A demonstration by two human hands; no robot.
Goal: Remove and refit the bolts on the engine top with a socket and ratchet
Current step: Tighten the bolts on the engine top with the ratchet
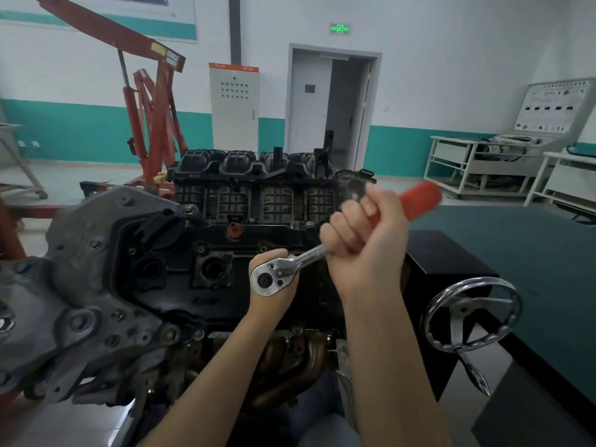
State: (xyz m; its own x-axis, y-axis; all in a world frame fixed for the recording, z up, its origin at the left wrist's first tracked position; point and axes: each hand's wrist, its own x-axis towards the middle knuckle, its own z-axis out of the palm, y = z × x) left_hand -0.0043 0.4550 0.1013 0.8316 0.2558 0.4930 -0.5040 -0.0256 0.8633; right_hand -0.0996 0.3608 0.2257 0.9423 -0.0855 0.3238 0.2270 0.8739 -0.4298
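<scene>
Your right hand (361,240) fisted round ratchet (280,272) red handle, forearm raised. Your left hand (274,291) cupped under ratchet head, fingers curled behind it, over engine top (180,279) center-right.

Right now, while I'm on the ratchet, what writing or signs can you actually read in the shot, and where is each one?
"EXIT", twice, either side of a running figure: green sign above the doorway.
Orange strip on the grey cabinet: print too blurred to read.
Labels on the red hoist's boom: too small.
White mark on the black intake manifold: unreadable.
Display board at right: illegible.
Ratchet: no readable marking.
</scene>
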